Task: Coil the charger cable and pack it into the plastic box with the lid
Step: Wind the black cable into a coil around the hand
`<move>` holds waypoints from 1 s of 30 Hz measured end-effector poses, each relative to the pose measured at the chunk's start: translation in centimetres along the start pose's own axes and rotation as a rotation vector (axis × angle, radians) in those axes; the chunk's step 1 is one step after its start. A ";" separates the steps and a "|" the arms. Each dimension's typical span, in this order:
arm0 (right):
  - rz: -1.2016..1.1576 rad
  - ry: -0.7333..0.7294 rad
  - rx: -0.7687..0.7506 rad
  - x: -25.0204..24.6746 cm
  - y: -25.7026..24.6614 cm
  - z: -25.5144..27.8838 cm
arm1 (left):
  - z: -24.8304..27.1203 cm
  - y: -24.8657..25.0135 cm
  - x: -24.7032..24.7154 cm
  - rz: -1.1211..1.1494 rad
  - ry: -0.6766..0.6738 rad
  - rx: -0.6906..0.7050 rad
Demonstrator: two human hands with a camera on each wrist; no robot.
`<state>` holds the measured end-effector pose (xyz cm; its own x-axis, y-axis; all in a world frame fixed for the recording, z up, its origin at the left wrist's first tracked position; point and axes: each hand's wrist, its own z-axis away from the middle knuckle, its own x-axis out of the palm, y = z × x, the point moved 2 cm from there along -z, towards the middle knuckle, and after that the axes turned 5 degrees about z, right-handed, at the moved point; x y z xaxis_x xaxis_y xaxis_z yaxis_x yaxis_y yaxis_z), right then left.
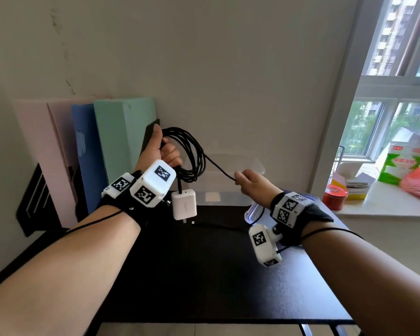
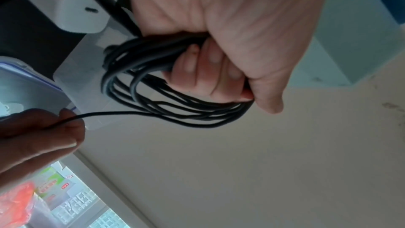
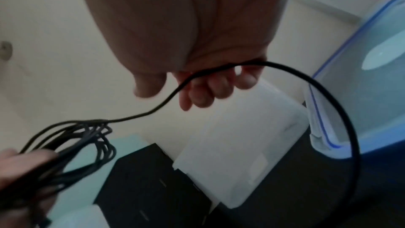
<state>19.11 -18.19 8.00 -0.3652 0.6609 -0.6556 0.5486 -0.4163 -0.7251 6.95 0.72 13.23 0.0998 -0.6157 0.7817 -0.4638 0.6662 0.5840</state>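
Black counter (image 1: 204, 275) against a pale wall, clear plastic box (image 1: 230, 190) at its back edge. Left hand (image 1: 164, 151) raised above it, fingers (image 2: 208, 68) clenched round the coiled black charger cable (image 1: 194, 154), white adapter (image 1: 184, 205) dangling below. Right hand (image 1: 250, 184) pinches the loose strand running off the coil, lid (image 3: 372, 79) beside it

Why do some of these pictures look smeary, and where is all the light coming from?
Head view: sharp, daylight enters from the window on the right; wide lens bends the edges. Left wrist view: the left hand and coiled cable are fairly clear, the right hand dark against the light. Right wrist view: the coil at lower left is motion-blurred.
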 end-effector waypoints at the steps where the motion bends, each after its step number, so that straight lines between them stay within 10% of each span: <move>1: 0.048 0.045 0.001 -0.2 -0.1 0.0 | -0.1 0.2 -0.2 0.016 0.003 0.003; 10: 0.865 0.034 -0.260 1.3 -4.6 1.7 | -0.6 -1.1 -0.5 -0.359 0.024 0.102; 19: 0.458 -0.105 -0.720 1.5 -10.5 2.9 | 0.4 -4.1 0.0 -0.782 0.046 0.032; 30: 0.373 0.057 -0.349 -1.6 -10.1 1.2 | 2.5 -5.1 2.3 -0.928 -0.157 -0.096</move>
<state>13.21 -15.78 16.10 -0.0606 0.5446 -0.8365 0.8557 -0.4031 -0.3244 7.38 -5.10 11.47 0.2703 -0.9620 -0.0387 -0.1834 -0.0909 0.9788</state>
